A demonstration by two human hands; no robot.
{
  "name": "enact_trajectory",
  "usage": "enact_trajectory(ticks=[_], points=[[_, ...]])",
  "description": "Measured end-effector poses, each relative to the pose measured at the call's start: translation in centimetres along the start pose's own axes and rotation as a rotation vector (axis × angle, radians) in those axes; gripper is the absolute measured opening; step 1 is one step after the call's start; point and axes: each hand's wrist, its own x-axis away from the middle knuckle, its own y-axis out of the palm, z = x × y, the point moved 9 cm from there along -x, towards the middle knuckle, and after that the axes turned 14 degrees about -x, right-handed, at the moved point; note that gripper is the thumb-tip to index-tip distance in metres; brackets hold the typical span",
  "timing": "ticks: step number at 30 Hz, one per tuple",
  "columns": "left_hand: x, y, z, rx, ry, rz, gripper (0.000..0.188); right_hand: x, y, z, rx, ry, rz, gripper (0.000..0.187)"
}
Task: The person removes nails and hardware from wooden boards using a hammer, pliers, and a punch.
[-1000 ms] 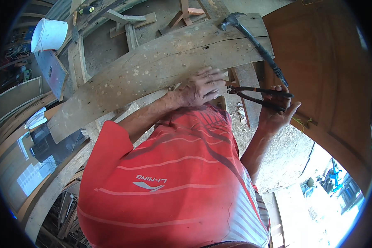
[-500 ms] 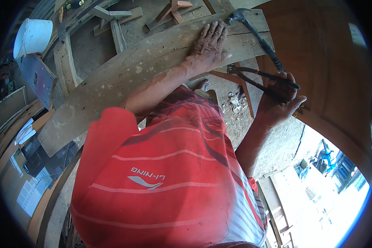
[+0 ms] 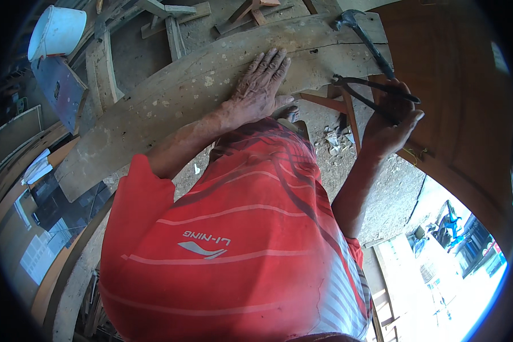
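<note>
A long, curved wooden plank (image 3: 171, 85) with pale spots and a crack lies across in front of me. My left hand (image 3: 262, 82) rests on it, palm down with the fingers stretched out. At the plank's right end, my right hand (image 3: 390, 117) is closed around the handles of dark pincers (image 3: 362, 91), whose jaws point left near the plank's front edge. A claw hammer (image 3: 367, 43) has its head over the plank's far right part. Its handle runs down to the fingers of my right hand; whether they grip it too is hidden.
A white bucket (image 3: 60, 31) stands at the far left by a worn bluish board (image 3: 60, 91). Wooden frame pieces (image 3: 174, 34) lie beyond the plank. A large brown wooden panel (image 3: 456, 85) rises on the right. Scraps (image 3: 336, 139) litter the floor below.
My left hand has slid left and nearer along the plank. My right hand has moved slightly up with the pincers. The whole view has shifted a little.
</note>
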Motion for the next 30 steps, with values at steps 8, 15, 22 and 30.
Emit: enact_trajectory(ticks=[8, 15, 22, 30], points=[[4.7, -2.0, -4.8, -0.063, -0.172, -0.008, 0.091, 1.8, 1.5, 0.0, 0.187, -0.05, 0.033, 0.077], [3.6, -1.2, -1.4, -0.015, -0.086, -0.019, 0.088, 2.8, 4.7, -0.9, 0.148, -0.14, -0.046, 0.082], [8.5, 1.8, 6.2, 0.695, 0.428, -0.335, 0.047, 4.8, 5.7, 1.3, 0.245, -0.093, -0.071, 0.085], [9.3, -1.9, -1.9, -0.002, -0.295, 0.047, 0.091, 4.1, 2.6, 0.2, -0.001, -0.03, -0.015, 0.084]])
